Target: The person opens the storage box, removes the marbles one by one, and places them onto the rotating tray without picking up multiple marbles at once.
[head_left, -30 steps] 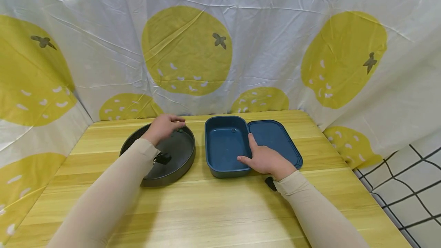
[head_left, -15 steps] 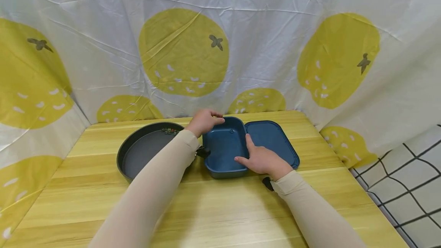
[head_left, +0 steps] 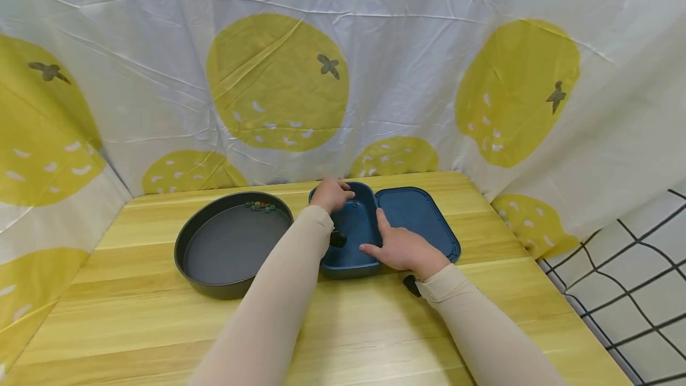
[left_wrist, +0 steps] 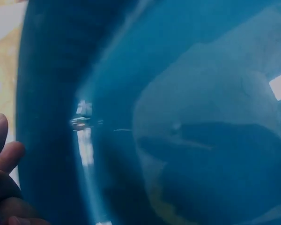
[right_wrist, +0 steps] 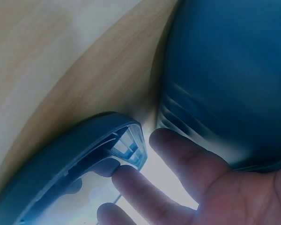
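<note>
My left hand [head_left: 331,194] is over the far left part of a deep blue rectangular container [head_left: 351,270], thumb and forefinger close together; I cannot tell whether something small is between them. In the left wrist view its fingers [left_wrist: 8,157] show at the container's edge. Inside, near the far wall, lies a tiny shiny bead [head_left: 354,204]. My right hand [head_left: 404,248] rests at the container's right side, fingers straight, thumb over the near right rim. Those fingers [right_wrist: 178,157] lie between the container wall and the blue lid [right_wrist: 65,157] in the right wrist view.
Left of the container stands a round dark grey pan [head_left: 230,249], with several small red and green beads [head_left: 261,206] near its far rim. The lid lies flat at the container's right. Behind the wooden table [head_left: 107,308] hangs a fruit-print curtain [head_left: 386,76].
My left hand has moved right, from over the beads in the pan to over the blue container. My right hand has stayed at the container's side. The head view has shifted slightly.
</note>
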Motion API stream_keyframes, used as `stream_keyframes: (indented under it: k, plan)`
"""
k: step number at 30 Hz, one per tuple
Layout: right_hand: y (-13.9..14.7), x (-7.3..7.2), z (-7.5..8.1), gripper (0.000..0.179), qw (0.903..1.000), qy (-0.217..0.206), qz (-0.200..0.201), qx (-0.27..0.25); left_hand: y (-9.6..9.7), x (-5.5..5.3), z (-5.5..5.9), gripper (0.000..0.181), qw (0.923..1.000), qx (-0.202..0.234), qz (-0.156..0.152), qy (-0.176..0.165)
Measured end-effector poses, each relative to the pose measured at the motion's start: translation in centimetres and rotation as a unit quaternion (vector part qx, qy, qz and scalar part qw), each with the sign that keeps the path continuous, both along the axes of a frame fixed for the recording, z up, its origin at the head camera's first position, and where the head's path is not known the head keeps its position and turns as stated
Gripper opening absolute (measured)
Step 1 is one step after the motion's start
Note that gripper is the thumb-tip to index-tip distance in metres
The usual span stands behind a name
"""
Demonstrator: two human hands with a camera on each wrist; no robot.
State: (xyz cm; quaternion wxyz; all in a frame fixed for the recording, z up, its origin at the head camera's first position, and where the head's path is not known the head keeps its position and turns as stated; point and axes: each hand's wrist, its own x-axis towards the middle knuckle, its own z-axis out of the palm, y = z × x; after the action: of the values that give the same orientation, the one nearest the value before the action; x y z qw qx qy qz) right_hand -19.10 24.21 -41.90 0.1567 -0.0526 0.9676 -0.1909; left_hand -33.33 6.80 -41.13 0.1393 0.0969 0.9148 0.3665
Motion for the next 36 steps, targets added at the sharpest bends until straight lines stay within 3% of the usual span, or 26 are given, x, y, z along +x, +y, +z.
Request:
stream_keyframes:
  k: [5,11,19,36]
  plan:
    - [-0.1,-0.2,-0.2,0.11,1.0,0.003,-0.002,0.001,0.4,-0.2,-1.4,0.041,0.9995,-0.031,0.003,-0.012]
    - [-0.3,-0.3,-0.1,0.11,1.0,0.005,0.001,0.001,0.6,-0.2,-2.2,0.039,0.999,-0.041,0.007,-0.016]
    - [-0.1,0.0,0.1,0.108,1.0,0.008,0.003,0.004,1.9,-0.3,-3.6,0.034,0.9976,-0.068,0.013,0.001]
    - [0.0,0.0,0.0,0.108,1.0,0.006,0.003,-0.001,2.6,0.2,-3.9,0.027,0.9989,-0.046,-0.011,-0.006]
